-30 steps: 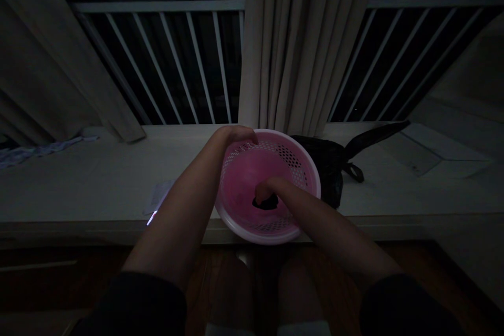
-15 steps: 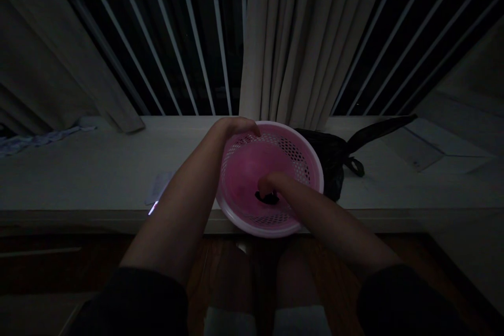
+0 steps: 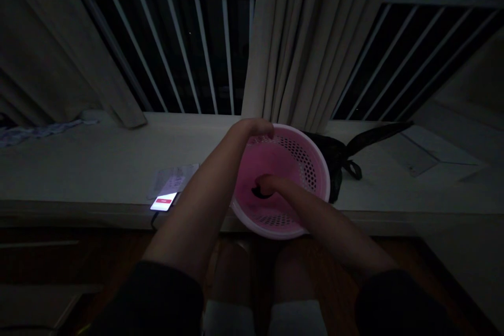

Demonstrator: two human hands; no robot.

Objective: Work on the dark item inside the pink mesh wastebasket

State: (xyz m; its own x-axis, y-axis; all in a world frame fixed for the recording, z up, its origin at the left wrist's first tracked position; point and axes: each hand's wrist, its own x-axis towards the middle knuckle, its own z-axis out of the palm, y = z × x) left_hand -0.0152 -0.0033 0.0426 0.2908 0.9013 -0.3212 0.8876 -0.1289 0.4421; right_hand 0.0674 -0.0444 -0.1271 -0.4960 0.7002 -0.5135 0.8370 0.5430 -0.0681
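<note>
A round pink plastic basket (image 3: pixel 305 163) with perforated sides and a pale rim is tilted so that its inside faces me. My left hand (image 3: pixel 255 127) is closed over the basket's far left rim, its fingertips bent inward. Inside the basket, my right hand (image 3: pixel 268 184) is closed at a small black item (image 3: pixel 260 192) near the bottom. The room is dim, and I cannot make out what the black item is. My right fingertips are partly hidden.
A knotted black plastic bag (image 3: pixel 334 155) lies right behind the basket on the pale ledge (image 3: pixel 98 168). To the left are a lit phone (image 3: pixel 163 201) with a cable and a paper sheet (image 3: pixel 169 178). A white box (image 3: pixel 437 155) stands right; curtains (image 3: pixel 291 37) and railings are behind.
The basket and my left hand have shifted slightly right in view. My right hand and the black item have moved slightly up and left within the basket. The phone has come into fuller view.
</note>
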